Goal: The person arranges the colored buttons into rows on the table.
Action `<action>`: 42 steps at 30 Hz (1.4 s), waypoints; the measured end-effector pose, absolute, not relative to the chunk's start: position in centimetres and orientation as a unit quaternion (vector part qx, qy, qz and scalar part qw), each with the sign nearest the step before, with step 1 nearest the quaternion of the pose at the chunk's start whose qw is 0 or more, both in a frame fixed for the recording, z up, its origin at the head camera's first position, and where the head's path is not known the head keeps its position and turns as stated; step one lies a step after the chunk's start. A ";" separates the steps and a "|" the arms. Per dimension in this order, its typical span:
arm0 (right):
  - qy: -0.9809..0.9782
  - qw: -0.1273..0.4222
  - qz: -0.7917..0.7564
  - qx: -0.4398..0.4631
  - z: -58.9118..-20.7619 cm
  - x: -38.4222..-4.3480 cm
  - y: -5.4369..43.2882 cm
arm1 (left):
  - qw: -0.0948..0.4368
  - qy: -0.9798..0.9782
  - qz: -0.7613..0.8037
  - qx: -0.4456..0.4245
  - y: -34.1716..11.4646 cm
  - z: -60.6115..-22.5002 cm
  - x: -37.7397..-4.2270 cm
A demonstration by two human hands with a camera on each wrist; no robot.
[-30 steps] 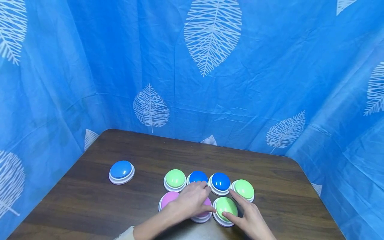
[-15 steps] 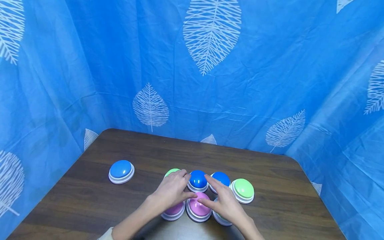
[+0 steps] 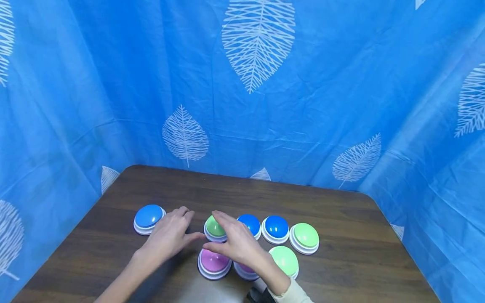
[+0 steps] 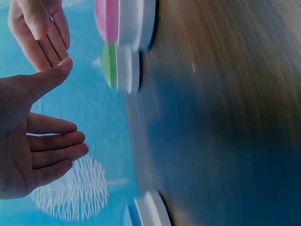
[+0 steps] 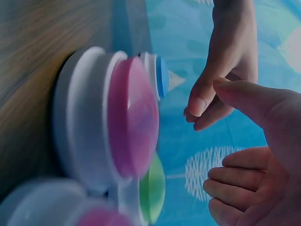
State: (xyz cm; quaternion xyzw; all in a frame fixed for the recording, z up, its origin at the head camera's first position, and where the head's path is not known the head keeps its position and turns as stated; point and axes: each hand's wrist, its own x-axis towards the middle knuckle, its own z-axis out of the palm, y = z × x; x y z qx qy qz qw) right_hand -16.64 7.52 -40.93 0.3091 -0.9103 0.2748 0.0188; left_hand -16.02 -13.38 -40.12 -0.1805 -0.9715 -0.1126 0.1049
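Note:
Both of my hands hover over the table with nothing in them. My left hand is between the lone blue push button and the cluster, its thumb pointing right. In the left wrist view its fingers are extended and apart from the buttons. My right hand passes over the cluster, overlapping a green push button and a second pink push button in the head view. Just under its thumb lies the nearer pink push button. The two thumbs almost meet.
Two blue buttons, the left one and the right one, stand beside a green button. Another green button sits nearer. A blue leaf-print curtain surrounds the wooden table.
Both hands have swept left: the left from over the pink and blue buttons toward the lone blue one, the right from the near green button to the cluster's left part.

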 end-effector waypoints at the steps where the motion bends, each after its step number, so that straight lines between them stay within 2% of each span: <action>1: -0.912 0.020 0.266 0.311 -40.8 -16.7 6.9 | 0.105 -0.973 -0.112 -0.175 -14.0 -40.0 -16.0; 6: -0.916 0.013 0.233 0.327 -40.2 -17.1 4.2 | 0.085 -0.981 -0.110 -0.137 -17.1 -39.8 -15.7; 13: -0.914 0.015 0.196 0.355 -40.0 -18.0 0.7 | 0.085 -0.986 -0.114 -0.084 -21.0 -40.5 -15.4; 18: -0.914 0.016 0.178 0.364 -40.3 -18.8 -1.6 | 0.060 -0.990 -0.119 -0.054 -23.1 -40.9 -15.6; 24: -0.918 -0.003 0.160 0.363 -40.5 -19.4 -3.6 | 0.030 -0.990 -0.130 -0.045 -24.3 -41.6 -16.0; 35: -0.924 -0.005 0.142 0.356 -41.5 -20.8 -6.5 | -0.006 -0.989 -0.144 -0.037 -26.5 -41.9 -16.8; 42: -0.930 -0.038 0.158 0.330 -42.0 -21.9 -7.3 | -0.031 -0.974 -0.220 -0.050 -27.2 -43.0 -17.4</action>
